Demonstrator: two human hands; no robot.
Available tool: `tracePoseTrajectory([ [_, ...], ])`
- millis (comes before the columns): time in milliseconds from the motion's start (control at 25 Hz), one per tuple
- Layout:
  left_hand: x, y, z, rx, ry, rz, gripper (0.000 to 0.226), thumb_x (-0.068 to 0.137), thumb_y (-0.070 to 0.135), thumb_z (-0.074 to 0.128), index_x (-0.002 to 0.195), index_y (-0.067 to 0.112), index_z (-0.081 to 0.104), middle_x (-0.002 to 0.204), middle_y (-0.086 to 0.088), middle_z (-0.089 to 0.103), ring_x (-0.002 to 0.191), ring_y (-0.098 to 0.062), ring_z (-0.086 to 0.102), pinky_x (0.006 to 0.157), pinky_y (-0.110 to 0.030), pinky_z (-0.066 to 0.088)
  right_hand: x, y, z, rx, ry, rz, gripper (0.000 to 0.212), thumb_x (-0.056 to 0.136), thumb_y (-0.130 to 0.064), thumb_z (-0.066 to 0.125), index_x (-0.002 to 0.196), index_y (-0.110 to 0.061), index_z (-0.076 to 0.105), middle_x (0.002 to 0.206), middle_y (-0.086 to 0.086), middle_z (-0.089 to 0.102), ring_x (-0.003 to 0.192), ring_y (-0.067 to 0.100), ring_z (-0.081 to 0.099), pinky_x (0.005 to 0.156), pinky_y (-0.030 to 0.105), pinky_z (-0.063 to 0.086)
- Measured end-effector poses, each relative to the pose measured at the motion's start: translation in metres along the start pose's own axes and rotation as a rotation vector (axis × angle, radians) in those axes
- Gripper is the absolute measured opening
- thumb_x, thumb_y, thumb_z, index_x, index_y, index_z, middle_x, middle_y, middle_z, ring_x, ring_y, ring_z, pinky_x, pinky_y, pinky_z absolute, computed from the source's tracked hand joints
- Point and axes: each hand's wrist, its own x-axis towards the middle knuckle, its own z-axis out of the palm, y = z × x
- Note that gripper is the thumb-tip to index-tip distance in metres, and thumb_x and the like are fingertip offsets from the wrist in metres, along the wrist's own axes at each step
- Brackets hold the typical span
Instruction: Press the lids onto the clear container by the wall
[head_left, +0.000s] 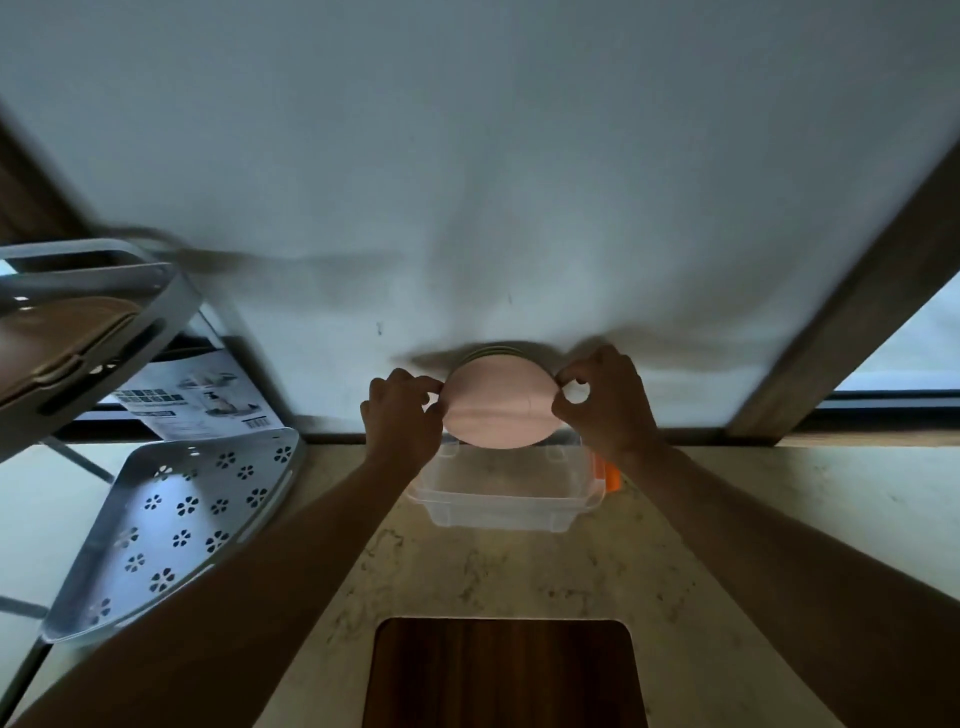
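A round pink plate (498, 408) is held upright-tilted above a clear plastic box (504, 493), with the edges of other plates (493, 352) showing just behind its top rim. My left hand (402, 415) pinches the pink plate's left edge. My right hand (605, 402) pinches its right edge with thumb and curled fingers. Both forearms reach forward over the marble counter (727, 545). The clear box stands against the white wall (467, 182) and has an orange clip (612, 478) on its right side.
A grey metal corner rack with flower-shaped holes (182, 514) stands at the left, its upper tier (88, 312) holding a brown object. A printed leaflet (202, 395) leans behind it. A dark wooden board (504, 675) lies in the counter at the near edge. A wooden frame (841, 317) borders the right.
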Motion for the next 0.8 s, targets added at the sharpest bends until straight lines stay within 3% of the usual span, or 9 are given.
tracePoseTrajectory([
  [240, 0.004, -0.009, 0.017, 0.144, -0.021, 0.007, 0.016, 0.084, 0.024, 0.07, 0.099, 0.03, 0.075, 0.099, -0.005, 0.045, 0.105, -0.03, 0.047, 0.087, -0.04, 0.037, -0.009, 0.012, 0.022, -0.062, 0.038, 0.076, 0.024, 0.067, -0.021, 0.078, 0.09, -0.019, 0.074, 0.095, 0.009, 0.053, 0.091, 0.031, 0.052, 0.078, 0.037, 0.044],
  [480, 0.008, -0.01, 0.022, 0.145, -0.012, 0.003, 0.016, 0.084, 0.025, 0.071, 0.099, 0.03, 0.074, 0.103, -0.006, 0.048, 0.107, -0.03, 0.048, 0.089, -0.041, 0.039, -0.008, 0.013, 0.031, -0.193, 0.071, 0.057, 0.017, 0.072, -0.027, 0.074, 0.086, -0.018, 0.075, 0.09, 0.009, 0.058, 0.086, 0.029, 0.053, 0.073, 0.034, 0.039],
  [800, 0.006, -0.012, 0.024, 0.126, 0.008, 0.032, 0.016, 0.084, 0.021, 0.071, 0.099, 0.026, 0.072, 0.102, -0.003, 0.04, 0.109, -0.031, 0.045, 0.087, -0.041, 0.037, -0.01, 0.013, 0.031, -0.131, 0.061, 0.1, 0.017, 0.071, -0.03, 0.073, 0.083, -0.019, 0.074, 0.091, 0.005, 0.053, 0.09, 0.027, 0.052, 0.078, 0.037, 0.046],
])
